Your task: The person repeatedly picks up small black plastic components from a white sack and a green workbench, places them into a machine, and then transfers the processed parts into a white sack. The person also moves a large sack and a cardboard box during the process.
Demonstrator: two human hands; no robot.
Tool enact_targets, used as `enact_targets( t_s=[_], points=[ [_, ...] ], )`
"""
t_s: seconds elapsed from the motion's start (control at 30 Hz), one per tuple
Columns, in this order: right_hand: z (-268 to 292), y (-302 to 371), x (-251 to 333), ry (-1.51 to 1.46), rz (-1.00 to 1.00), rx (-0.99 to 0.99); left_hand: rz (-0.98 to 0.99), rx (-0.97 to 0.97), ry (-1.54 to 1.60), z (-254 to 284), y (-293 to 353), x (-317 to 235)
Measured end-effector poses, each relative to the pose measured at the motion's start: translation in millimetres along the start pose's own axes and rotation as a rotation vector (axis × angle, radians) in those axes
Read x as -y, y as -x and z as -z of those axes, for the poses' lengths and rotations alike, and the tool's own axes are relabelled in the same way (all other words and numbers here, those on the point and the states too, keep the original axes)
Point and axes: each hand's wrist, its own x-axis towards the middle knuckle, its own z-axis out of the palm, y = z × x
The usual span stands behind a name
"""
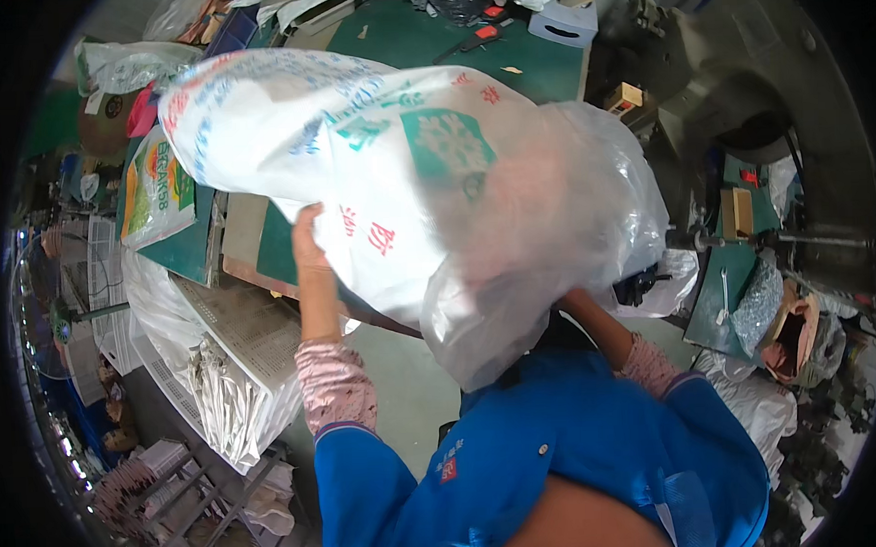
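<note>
A large white woven sack (376,170) with green, blue and red print spreads across the worktable in front of me. A clear plastic bag (599,191) covers its right end and hangs down toward my lap; a reddish shape shows blurred through the film. My left hand (309,244) is closed on the sack's near left edge, thumb side up, its other fingers partly behind the sack. On the right, my forearm (594,324) passes under the plastic bag, so that hand and its fingers are hidden.
Beyond the sack, red-and-black scissors (478,41) lie on the green tabletop (381,34). A big dark machine (779,88) stands at the right. Stacked flattened cardboard (237,329) sits low on the left. A wrench (724,292) rests on a green surface at the right.
</note>
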Motion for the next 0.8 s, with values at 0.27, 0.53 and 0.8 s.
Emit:
enact_targets(
  t_s=[0.27, 0.53, 0.8],
  points=[
    [-92, -44, 32, -0.083, 0.123, 0.364, -0.405, 0.268, -0.086, -154, 100, -137],
    [-75, -78, 9, -0.199, 0.154, 0.607, -0.364, 0.671, -0.345, -187, 130, -116],
    [91, -60, 141, -0.294, 0.308, 0.377, -0.118, 0.753, -0.94, -161, 76, 117]
  ],
)
